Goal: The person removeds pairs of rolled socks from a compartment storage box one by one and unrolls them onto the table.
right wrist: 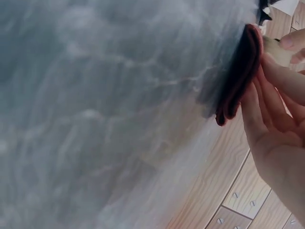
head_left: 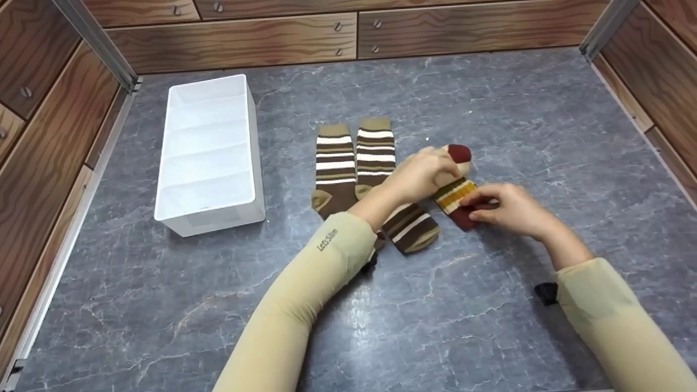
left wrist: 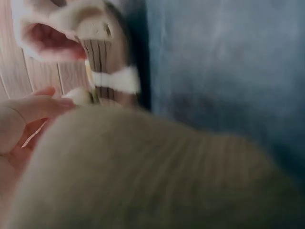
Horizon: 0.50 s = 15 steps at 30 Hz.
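A sock (head_left: 456, 195) with dark red ends and yellow, cream and green stripes lies at a slant right of centre. My left hand (head_left: 422, 173) grips its middle with bent fingers, covering part of it. At the nearer dark red end, my right hand (head_left: 506, 209) pinches the sock between thumb and fingers. The right wrist view shows that dark red edge (right wrist: 240, 76) in folded layers against the fingers. Two brown socks (head_left: 335, 158) with white and olive stripes lie side by side to the left, partly hidden under my left forearm. The left wrist view is blurred.
A white box (head_left: 253, 179) with several compartments stands on the left of the grey marbled surface (head_left: 218, 305). Wood-patterned walls (head_left: 234, 46) close off the back and both sides. A small black object (head_left: 546, 293) shows beside my right sleeve.
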Each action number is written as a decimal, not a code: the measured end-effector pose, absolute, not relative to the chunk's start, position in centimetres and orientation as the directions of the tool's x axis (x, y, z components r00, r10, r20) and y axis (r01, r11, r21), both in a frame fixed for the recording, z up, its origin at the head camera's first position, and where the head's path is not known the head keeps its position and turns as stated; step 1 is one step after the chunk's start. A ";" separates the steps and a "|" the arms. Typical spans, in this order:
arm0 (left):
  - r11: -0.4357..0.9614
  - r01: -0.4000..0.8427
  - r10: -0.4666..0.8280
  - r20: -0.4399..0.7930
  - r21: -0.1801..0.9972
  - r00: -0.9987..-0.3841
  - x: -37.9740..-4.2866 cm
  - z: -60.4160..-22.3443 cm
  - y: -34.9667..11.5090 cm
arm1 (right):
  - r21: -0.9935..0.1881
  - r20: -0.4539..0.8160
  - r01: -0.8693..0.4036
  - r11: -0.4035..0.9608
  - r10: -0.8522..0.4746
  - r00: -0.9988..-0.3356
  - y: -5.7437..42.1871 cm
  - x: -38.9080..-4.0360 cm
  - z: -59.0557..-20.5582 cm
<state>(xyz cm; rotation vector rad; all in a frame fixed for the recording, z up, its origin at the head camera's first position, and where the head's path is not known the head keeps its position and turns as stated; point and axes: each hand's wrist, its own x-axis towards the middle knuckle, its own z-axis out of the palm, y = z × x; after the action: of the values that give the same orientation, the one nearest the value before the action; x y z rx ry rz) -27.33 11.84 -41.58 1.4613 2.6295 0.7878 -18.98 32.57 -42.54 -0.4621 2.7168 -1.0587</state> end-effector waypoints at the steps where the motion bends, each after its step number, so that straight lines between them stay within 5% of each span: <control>1: 0.425 0.774 0.795 0.215 0.469 -0.567 -27.7 -41.6 11.8 | -0.694 -0.086 -0.197 0.693 -0.350 -0.933 32.6 -18.9 -42.5; 7: 0.430 0.596 0.698 0.169 0.678 -0.696 -29.6 -41.8 11.5 | -0.777 -0.211 -0.080 0.624 -0.378 -0.901 32.8 -18.3 -42.2; 11: 0.482 0.532 0.621 0.157 0.696 -0.768 -30.5 -42.2 11.5 | -0.804 -0.272 -0.033 0.594 -0.416 -0.868 32.9 -17.8 -41.9; 15: 0.513 0.519 0.623 0.119 0.684 -0.773 -30.8 -42.3 11.7 | -0.803 -0.297 -0.040 0.595 -0.458 -0.838 33.0 -17.5 -41.4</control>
<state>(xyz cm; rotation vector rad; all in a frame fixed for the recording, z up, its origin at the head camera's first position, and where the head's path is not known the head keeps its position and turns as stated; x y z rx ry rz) -30.83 11.71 -42.33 0.9904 2.6063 1.1050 -17.54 32.97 -41.41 -0.3959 2.3443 -1.1631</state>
